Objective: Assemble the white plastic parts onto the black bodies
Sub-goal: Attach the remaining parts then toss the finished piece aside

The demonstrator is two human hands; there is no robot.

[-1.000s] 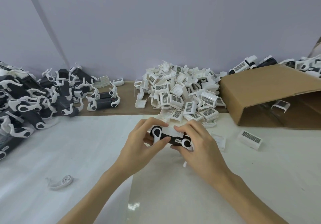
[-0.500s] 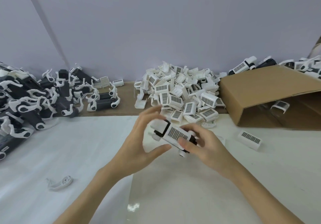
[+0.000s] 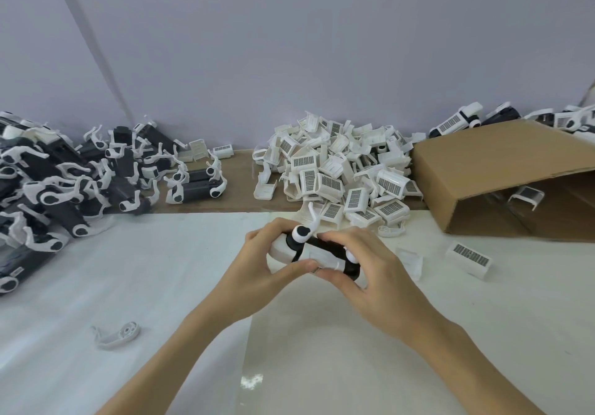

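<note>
A black body (image 3: 349,268) with a white cover (image 3: 317,255) is gripped above the table (image 3: 128,269) by the curled fingers of both the left hand (image 3: 257,261) and the right hand (image 3: 370,269), the seating step seemingly in hand, firm pressing being called for next.

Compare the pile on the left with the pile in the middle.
The left pile is black bodies with white curved arms fitted; the middle pile is all-white loose covers with dark grilles. The left pile spreads wider; the middle pile heaps steeper. Both lie against the wall.
</note>
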